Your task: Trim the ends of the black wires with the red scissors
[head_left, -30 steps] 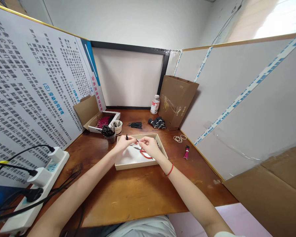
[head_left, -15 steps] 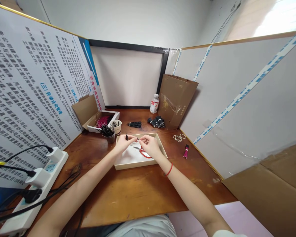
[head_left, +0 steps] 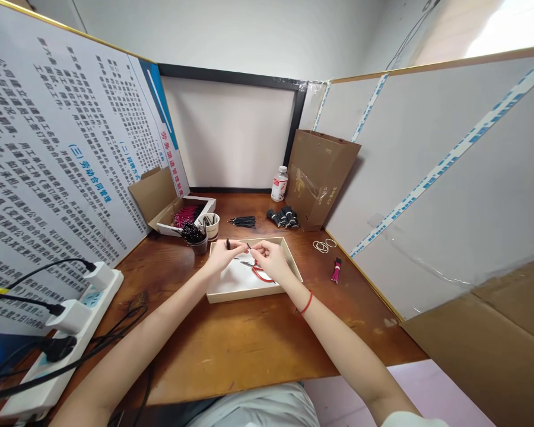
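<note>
My left hand (head_left: 221,256) pinches a short black wire piece (head_left: 228,244), which stands up above the fingertips. My right hand (head_left: 269,259) holds a thin black wire (head_left: 249,245) between its fingertips, and the two hands are close together. Both hover over a shallow cardboard tray (head_left: 213,290) lined with white paper (head_left: 231,281). Red-handled pliers (head_left: 261,274) lie in the tray, partly hidden under my right hand, with their metal jaws (head_left: 247,263) pointing left. A red cord bracelet (head_left: 307,302) circles my right wrist.
Behind the tray stand a cup of black wires (head_left: 192,237), a white cup (head_left: 210,226), and an open box of pink wires (head_left: 184,217). Black wire bundles (head_left: 280,217), a bottle (head_left: 279,184), a paper bag (head_left: 315,178), and rubber bands (head_left: 321,245) lie further back. A power strip (head_left: 66,332) lies left.
My hands stay close together over the tray, still pinching the wires. The whole view has shifted slightly, with the tray and table sitting a little higher in the picture.
</note>
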The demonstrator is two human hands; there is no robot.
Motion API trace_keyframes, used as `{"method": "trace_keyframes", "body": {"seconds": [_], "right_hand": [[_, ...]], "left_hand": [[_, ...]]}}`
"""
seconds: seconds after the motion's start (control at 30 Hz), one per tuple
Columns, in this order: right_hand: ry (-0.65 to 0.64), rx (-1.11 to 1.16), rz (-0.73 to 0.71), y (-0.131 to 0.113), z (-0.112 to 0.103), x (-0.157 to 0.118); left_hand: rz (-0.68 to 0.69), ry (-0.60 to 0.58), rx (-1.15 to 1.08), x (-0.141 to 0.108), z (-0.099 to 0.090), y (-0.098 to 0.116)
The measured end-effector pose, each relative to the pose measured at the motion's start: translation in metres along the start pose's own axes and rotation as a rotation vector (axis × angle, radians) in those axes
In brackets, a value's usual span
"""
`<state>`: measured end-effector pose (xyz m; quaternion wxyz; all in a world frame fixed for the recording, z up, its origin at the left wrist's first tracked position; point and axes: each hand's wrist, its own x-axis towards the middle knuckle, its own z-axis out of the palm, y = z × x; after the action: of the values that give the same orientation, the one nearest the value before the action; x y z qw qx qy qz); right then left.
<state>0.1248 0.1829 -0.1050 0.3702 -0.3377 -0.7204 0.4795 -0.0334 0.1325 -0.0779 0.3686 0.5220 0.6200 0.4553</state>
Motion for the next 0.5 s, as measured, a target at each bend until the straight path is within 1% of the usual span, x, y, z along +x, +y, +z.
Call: {"method": "trace_keyframes", "body": {"seconds": [0.27, 0.5], "right_hand": [[-0.039, 0.089, 0.035, 0.0007, 0.0004, 0.0006], [-0.076, 0.155, 0.099, -0.0017, -0.0019, 0.0001]], "left_hand": [[0.02, 0.011, -0.028, -0.0028, 0.0005, 0.0019], [0.013, 0.006, -0.022, -0.004, -0.0001, 0.006]]}}
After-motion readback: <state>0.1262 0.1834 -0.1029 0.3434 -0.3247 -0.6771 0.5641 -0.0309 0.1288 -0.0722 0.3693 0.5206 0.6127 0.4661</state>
